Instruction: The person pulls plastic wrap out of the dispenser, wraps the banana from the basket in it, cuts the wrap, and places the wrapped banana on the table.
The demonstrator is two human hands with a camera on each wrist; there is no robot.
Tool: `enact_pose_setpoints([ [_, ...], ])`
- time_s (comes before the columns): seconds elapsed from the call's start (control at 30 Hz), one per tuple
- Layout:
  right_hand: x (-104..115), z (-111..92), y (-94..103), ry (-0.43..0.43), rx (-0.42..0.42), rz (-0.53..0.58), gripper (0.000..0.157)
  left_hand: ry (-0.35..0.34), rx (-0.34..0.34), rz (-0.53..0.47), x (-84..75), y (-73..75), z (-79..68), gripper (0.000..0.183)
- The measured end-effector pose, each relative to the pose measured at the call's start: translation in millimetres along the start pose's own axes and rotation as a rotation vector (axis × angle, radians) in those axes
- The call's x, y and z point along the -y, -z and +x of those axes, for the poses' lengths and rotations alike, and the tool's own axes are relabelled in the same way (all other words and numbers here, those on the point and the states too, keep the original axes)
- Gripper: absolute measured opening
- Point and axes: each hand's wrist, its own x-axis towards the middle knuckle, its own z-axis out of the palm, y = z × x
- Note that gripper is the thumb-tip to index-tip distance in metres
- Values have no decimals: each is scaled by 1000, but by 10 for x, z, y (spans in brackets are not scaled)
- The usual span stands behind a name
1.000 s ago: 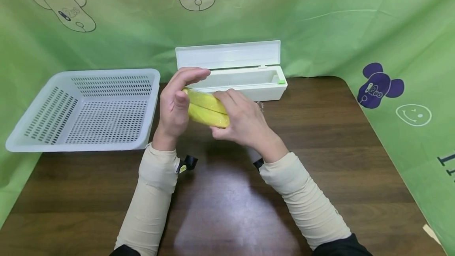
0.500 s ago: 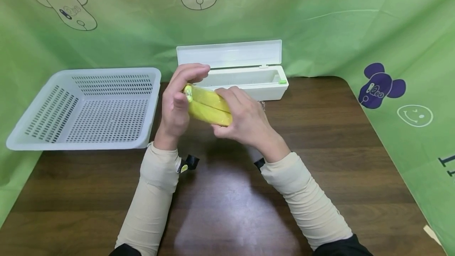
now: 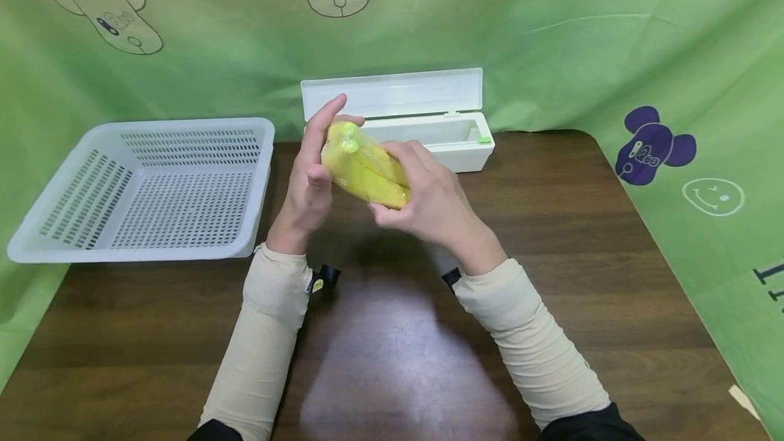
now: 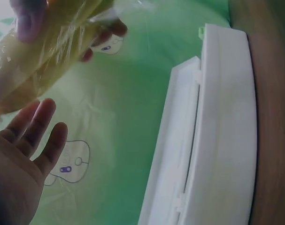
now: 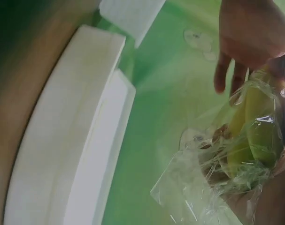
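Observation:
A bunch of bananas [image 3: 370, 172] wrapped in clear cling film is held up above the table, its stem end toward the left hand. My right hand [image 3: 431, 196] grips the other end, thumb below and fingers over the top. My left hand [image 3: 309, 186] is beside the stem end with its fingers extended; whether it touches the film cannot be told. In the right wrist view, crumpled loose film [image 5: 194, 187] hangs from the bananas [image 5: 259, 124]. The left wrist view has the left hand's spread fingers [image 4: 41, 122] just below the wrapped fruit [image 4: 48, 56].
Behind the hands stands a long white cling film box [image 3: 459, 155], its lid [image 3: 398, 94] raised and a green piece at its right end. A white perforated basket [image 3: 260, 175] sits at left on the brown wooden table [image 3: 582, 257]. Green printed cloth [image 3: 551, 53] hangs behind.
The bananas have turned so the stem end points up toward the camera, and have shifted slightly right and up. The left hand's fingers have straightened and risen; the right hand keeps its grip.

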Motion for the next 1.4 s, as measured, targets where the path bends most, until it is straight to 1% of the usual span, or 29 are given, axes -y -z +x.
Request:
enact_pose_setpoints([
  [0.07,-36,0,28,-2,5,-52,70,-3,-21,44,14,14,-1,109],
  [0.13,-74,3,53,-1,12,-107,70,-6,-59,79,13,30,7,109],
  [0.23,-119,7,69,1,36,-178,71,-13,-97,153,-1,52,20,106],
  [0.3,-131,8,63,4,60,-211,71,-15,-82,213,-13,56,26,101],
  [0.37,-131,5,46,10,84,-236,70,-1,-44,282,-22,53,29,94],
  [0.43,-122,0,24,17,105,-250,69,49,-13,349,-37,41,23,82],
  [0.5,-111,-7,2,21,113,-255,68,113,-2,391,-51,27,19,67],
  [0.57,-99,-14,-12,23,114,-257,66,182,-19,402,-69,12,13,54],
  [0.63,-87,-18,-20,21,117,-260,67,213,-43,396,-83,3,13,47],
  [0.73,-70,-13,-25,25,124,-266,67,230,-74,358,-116,-7,18,45],
  [0.83,-59,-9,-30,32,130,-276,67,264,-98,338,-144,-10,23,42],
  [1.0,-58,-14,-41,45,115,-294,67,361,-137,343,-145,-9,26,40],
  [1.07,-58,-17,-45,51,108,-301,67,373,-157,338,-139,-14,26,38],
  [1.13,-58,-17,-48,55,100,-306,68,368,-174,330,-138,-22,26,37],
  [1.27,-45,-11,-34,53,87,-317,69,334,-201,336,-135,-38,25,37],
  [1.4,-20,1,-1,55,67,-332,70,303,-221,321,-136,-38,23,37],
])
